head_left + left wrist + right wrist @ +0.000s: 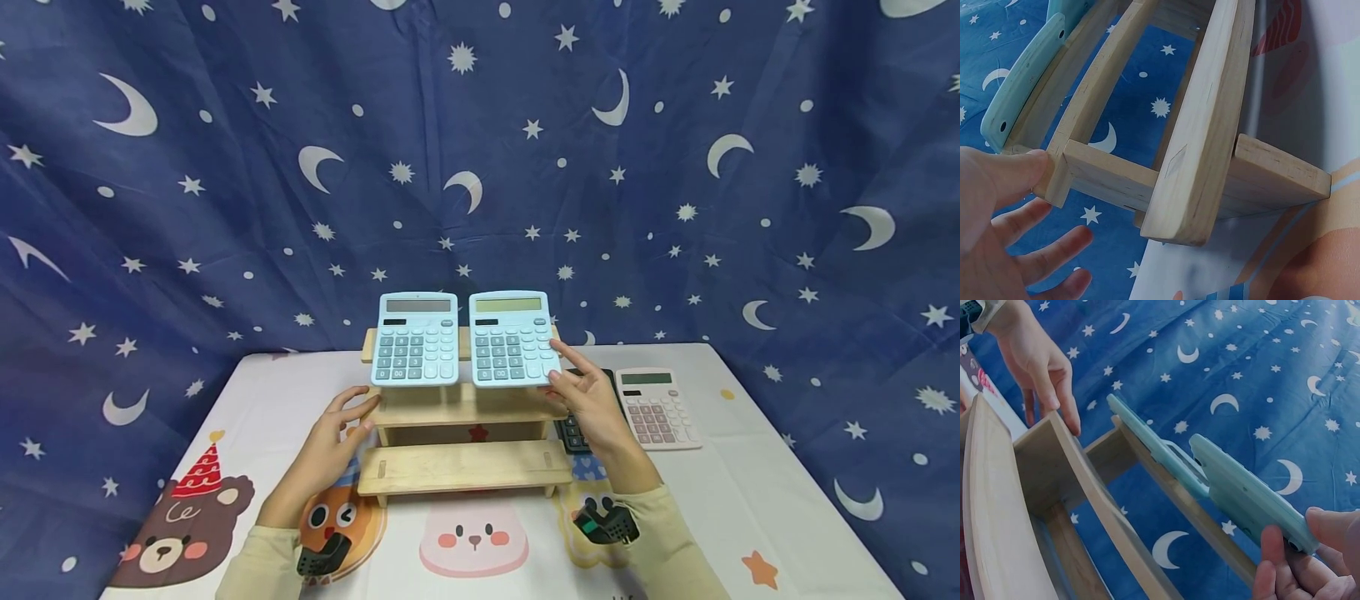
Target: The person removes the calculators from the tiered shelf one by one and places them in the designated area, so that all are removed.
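Note:
Two light-blue calculators stand side by side, leaning back, at the top tier of a stepped wooden stand (465, 468). My right hand (596, 408) pinches the right calculator (514, 337) at its lower right edge, thumb on one side and fingers on the other. In the right wrist view this calculator (1244, 494) is angled away from its neighbour. The left calculator (416, 337) rests on the stand untouched. At the left end of the middle tier my left hand (326, 446) grips the plank's corner between thumb and finger; its other fingers (1054, 256) are spread.
A white calculator (658, 408) with pinkish keys lies on the table right of the stand. Beside it is a dark calculator (573, 429), partly hidden by my right hand. A cartoon-print cloth (472, 542) covers the table; a starry blue curtain (480, 167) hangs behind.

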A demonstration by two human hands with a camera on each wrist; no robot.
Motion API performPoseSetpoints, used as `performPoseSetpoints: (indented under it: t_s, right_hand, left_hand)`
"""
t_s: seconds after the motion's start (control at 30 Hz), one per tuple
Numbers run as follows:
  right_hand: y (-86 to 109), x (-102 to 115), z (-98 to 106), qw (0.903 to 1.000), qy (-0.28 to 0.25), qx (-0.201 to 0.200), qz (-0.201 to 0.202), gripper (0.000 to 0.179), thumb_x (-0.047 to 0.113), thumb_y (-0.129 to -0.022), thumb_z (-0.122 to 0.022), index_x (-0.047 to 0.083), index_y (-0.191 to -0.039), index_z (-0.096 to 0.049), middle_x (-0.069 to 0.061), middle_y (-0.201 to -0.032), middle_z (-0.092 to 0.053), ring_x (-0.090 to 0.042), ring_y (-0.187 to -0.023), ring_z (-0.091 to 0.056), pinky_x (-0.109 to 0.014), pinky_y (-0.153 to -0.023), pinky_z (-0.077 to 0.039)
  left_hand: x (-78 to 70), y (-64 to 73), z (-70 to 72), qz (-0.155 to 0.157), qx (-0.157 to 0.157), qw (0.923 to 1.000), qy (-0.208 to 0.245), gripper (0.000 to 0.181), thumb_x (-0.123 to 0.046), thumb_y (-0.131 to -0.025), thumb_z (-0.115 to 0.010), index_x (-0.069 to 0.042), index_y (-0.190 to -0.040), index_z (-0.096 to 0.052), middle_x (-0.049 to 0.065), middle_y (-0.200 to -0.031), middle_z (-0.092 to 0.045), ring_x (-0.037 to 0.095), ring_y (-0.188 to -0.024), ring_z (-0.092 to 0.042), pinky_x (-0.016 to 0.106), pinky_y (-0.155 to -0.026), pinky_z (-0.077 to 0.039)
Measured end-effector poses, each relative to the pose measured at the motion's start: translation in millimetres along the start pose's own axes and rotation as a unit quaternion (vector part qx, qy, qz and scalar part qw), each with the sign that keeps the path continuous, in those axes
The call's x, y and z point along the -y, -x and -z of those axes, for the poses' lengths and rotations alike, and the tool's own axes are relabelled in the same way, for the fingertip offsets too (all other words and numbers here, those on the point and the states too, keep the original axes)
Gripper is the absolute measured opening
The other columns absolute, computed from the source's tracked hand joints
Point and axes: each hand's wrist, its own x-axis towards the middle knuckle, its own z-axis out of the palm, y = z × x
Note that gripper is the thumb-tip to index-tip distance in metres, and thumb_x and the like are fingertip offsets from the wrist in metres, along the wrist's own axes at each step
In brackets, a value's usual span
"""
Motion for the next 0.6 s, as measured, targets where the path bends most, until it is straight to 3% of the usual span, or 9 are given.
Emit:
performPoseSetpoints:
  t_s: [0.6]
  right_hand:
    - [10.7,8,5,0.9998,0.010,-0.011,0.012,0.060,0.005,-0.103,-0.055,0.001,-0.157,-0.031,0.015,-0.105,-0.076,-0.003,-0.084,-0.071,-0.020,-0.083,-0.056]
  left_hand:
    - [-0.4,0.3,0.5,-0.003,-0.001,1.0000,-0.001,0.040,-0.011,-0.103,-0.057,0.003,-0.141,-0.056,0.025,-0.155,-0.039,0.054,-0.141,-0.038,0.076,-0.101,-0.040]
